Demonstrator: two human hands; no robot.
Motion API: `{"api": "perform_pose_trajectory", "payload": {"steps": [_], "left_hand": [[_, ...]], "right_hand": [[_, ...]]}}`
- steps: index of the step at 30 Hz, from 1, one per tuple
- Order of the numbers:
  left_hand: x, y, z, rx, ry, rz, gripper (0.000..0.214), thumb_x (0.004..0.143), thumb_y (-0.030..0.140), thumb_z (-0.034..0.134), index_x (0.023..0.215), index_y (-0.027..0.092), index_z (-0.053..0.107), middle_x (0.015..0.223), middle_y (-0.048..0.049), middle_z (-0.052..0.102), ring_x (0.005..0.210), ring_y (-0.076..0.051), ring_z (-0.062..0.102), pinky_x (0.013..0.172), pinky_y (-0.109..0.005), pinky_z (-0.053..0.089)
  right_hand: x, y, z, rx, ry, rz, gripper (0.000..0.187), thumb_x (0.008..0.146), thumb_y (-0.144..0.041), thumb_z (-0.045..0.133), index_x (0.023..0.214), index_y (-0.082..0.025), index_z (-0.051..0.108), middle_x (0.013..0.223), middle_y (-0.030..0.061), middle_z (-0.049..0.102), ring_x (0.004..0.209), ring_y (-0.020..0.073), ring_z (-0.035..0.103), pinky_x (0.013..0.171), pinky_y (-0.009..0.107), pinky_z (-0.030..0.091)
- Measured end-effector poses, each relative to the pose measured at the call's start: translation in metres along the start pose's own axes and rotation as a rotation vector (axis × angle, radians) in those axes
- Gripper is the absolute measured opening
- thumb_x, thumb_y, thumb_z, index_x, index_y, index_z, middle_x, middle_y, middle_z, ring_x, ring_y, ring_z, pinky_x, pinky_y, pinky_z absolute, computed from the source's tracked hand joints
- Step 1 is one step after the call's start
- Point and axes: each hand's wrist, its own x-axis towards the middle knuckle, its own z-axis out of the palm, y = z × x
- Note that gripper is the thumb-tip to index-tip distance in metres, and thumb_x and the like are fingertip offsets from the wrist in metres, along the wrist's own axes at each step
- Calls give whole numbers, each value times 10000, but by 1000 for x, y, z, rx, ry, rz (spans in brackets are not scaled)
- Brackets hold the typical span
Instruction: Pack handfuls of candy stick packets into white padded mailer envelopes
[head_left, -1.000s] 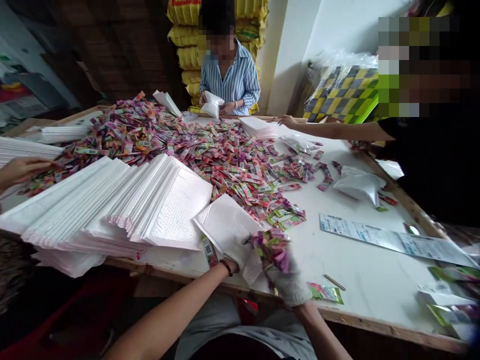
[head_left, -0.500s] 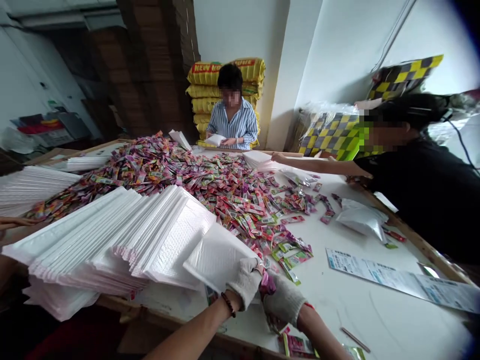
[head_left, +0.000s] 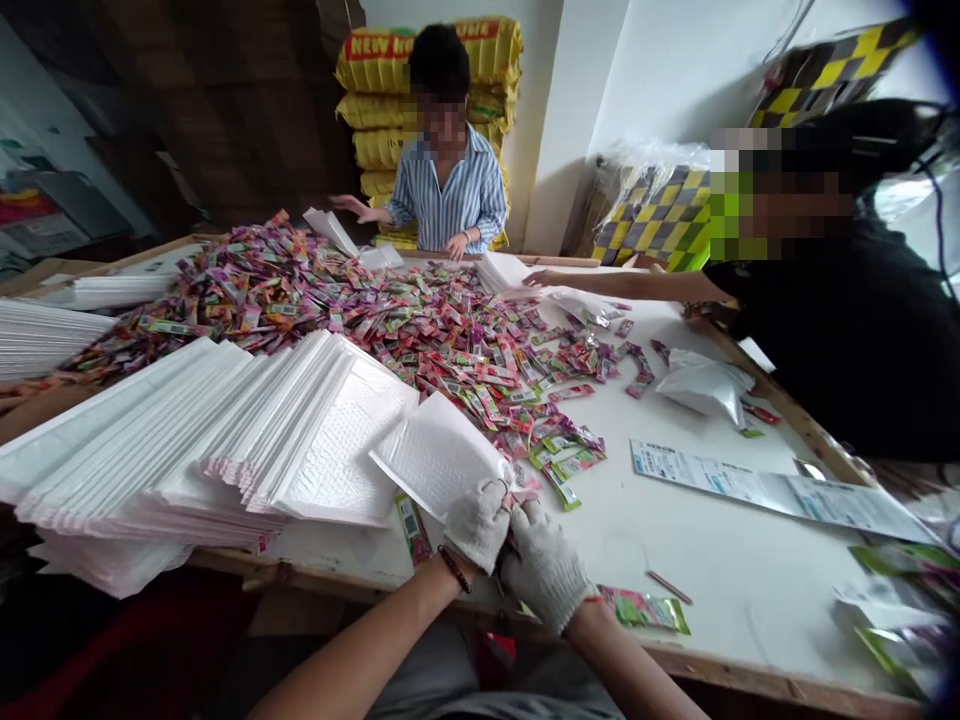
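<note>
Both my hands wear white knit gloves. My left hand (head_left: pixel 476 522) grips the near corner of a white bubble mailer (head_left: pixel 435 455) at the table's front edge. My right hand (head_left: pixel 544 568) is closed right beside it, fingers at the mailer's opening; a bit of pink packet shows between the two gloves, mostly hidden. A fanned stack of white mailers (head_left: pixel 202 435) lies to the left. A large heap of small colourful packets (head_left: pixel 390 320) covers the table's middle and far left.
A person in a striped shirt (head_left: pixel 450 190) stands at the far end. Another person in black (head_left: pixel 847 300) reaches across from the right. A printed sheet (head_left: pixel 780 490), a white pouch (head_left: pixel 701 385), a loose green packet (head_left: pixel 649 610) and a thin stick (head_left: pixel 667 587) lie on the white table (head_left: pixel 735 570).
A second ago my right hand held a bunch of packets above the mailer; now that bunch is out of sight and the hand is closed at the mailer's opening. The far person has put down their mailer.
</note>
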Motion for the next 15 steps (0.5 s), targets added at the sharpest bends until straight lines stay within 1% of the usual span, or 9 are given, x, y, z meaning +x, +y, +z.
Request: {"api": "perform_pose_trajectory", "payload": {"steps": [2,3,5,6,8,10,11,13,15], "left_hand": [[-6,5,-1,80,6,41,247,906,269,455,947,227,695,956,-110,685,897,-244,641,775,-336,452],[-9,6,-2,105,10,73,273,911,270,438,990,228,696,949,-106,687,884,-238,641,766,-332,453],[-14,6,-5,119,8,127,334,922,266,411,1123,226,674,933,-99,688,858,-227,638,751,-327,455],[-16,3,-5,114,5,143,360,924,271,408,1188,231,651,929,-97,688,853,-225,636,748,-325,456],[-15,-7,-5,48,8,142,375,926,294,416,1221,239,640,932,-94,687,866,-223,630,761,-320,455],[-9,-17,-3,-143,7,96,344,925,333,430,1114,223,696,932,-85,691,876,-212,625,783,-304,454],[-5,-21,-3,-286,-2,59,333,919,352,443,1034,203,719,920,-78,694,868,-203,622,786,-292,454],[5,-24,-6,-617,-43,-35,313,881,380,500,905,163,724,856,-59,696,819,-183,613,760,-269,460],[15,-19,-15,-931,-65,-135,278,811,394,585,824,143,703,761,-36,679,731,-161,595,693,-253,465]], "right_hand": [[11,-3,0,-26,-83,48,336,824,-238,514,1116,-144,651,1027,173,644,882,266,625,771,337,475],[18,-2,-2,-20,-116,77,283,830,-247,510,1031,-136,676,965,170,651,838,257,623,750,333,472],[27,3,-6,40,-121,114,227,798,-266,554,915,-124,687,921,168,650,795,250,609,724,334,466],[28,8,-8,122,-109,108,222,762,-272,593,900,-122,681,924,157,649,783,242,600,712,329,465],[23,21,-12,412,-128,69,300,698,-296,659,949,-132,667,905,110,653,764,219,585,691,309,464],[12,36,-12,779,-155,97,396,741,-396,633,1048,-146,652,784,42,644,694,184,563,657,290,458],[8,43,-11,924,-132,158,425,783,-456,584,1067,-148,651,704,14,621,647,169,544,640,285,451],[2,54,-8,1071,1,326,447,812,-520,537,1015,-146,671,603,-18,568,590,151,511,611,273,435],[4,61,-6,1149,124,471,395,774,-504,598,945,-156,672,601,-25,570,576,143,514,582,257,429]]}}
